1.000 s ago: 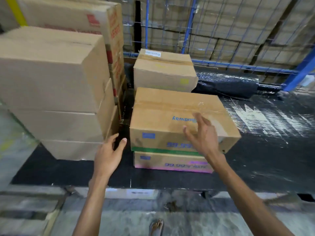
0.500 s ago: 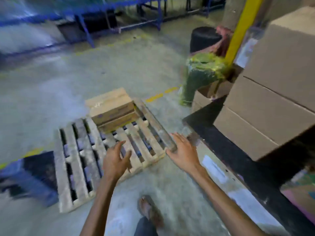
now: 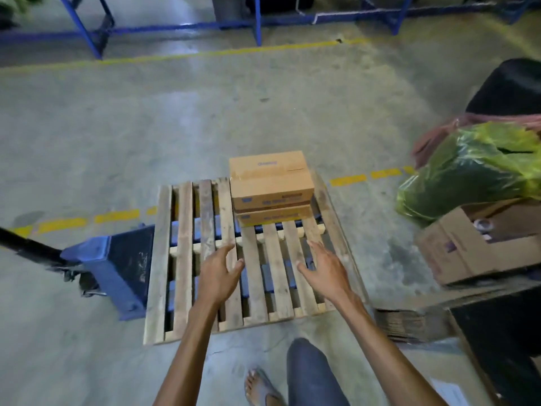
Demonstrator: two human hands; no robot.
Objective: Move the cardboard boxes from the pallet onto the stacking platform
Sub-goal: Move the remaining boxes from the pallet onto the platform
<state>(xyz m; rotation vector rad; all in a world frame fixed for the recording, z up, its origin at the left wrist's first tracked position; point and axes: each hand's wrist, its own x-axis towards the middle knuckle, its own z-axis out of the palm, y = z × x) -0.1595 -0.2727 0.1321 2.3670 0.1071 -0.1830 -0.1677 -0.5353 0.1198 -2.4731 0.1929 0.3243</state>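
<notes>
Above the wooden pallet (image 3: pixel 205 259), left hand (image 3: pixel 218 275) and right hand (image 3: pixel 326 268) are held apart, empty, fingers spread, near two stacked cardboard boxes (image 3: pixel 270 186).

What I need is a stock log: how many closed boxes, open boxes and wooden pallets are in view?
Wooden pallet: 1
Closed cardboard boxes: 2
Open cardboard box: 1
Total: 4
</notes>
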